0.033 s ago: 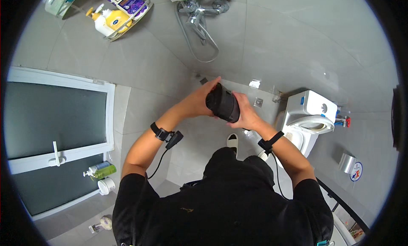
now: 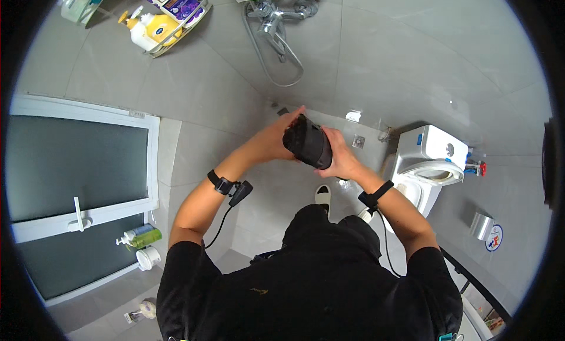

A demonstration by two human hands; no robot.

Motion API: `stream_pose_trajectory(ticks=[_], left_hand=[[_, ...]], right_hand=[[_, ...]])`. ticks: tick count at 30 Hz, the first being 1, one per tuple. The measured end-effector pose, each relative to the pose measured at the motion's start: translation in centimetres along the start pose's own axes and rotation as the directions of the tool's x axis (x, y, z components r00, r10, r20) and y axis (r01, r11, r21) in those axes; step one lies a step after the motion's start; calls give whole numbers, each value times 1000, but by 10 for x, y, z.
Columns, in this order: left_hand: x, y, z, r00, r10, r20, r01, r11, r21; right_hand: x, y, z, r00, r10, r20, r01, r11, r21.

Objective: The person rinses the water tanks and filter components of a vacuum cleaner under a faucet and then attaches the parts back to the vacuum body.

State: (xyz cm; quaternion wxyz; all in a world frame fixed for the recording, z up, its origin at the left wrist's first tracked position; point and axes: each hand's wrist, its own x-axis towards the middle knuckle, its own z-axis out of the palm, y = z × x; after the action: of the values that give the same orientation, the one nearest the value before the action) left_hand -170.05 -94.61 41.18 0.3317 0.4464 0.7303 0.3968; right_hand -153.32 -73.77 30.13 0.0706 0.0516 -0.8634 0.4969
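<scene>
Black cylindrical object [image 2: 311, 145] just above the frame's centre, left hand [image 2: 279, 137] gripping its left side, right hand [image 2: 341, 155] gripping its right side

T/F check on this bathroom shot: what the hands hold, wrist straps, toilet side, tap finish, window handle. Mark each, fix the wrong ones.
1. The left hand and right hand both touch the black object. True.
2. The black object rests on the floor. False: it is held up between the two hands.
3. The toilet is on the person's left. False: it is on the right.
4. Each forearm wears a black strap. True.
5. The mixer tap is matte black. False: it is shiny silver.
6. A white handle sits on the white frame at the left. True.
</scene>
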Motion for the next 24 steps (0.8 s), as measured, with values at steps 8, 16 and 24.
stream_pose_trajectory(ticks=[8, 16, 24], left_hand=[[-4, -4, -63, 965, -223, -138, 224, 975, -10], [64, 22, -147, 999, -21, -27, 33, 820, 571], [104, 52, -134, 976, -201, 86, 0, 394, 919]], right_hand=[[38, 62, 9, 1000, 11, 1, -11, 999, -42], [140, 124, 41, 980, 156, -124, -180, 959, -220], [210, 117, 57, 960, 195, -200, -235, 952, -199]])
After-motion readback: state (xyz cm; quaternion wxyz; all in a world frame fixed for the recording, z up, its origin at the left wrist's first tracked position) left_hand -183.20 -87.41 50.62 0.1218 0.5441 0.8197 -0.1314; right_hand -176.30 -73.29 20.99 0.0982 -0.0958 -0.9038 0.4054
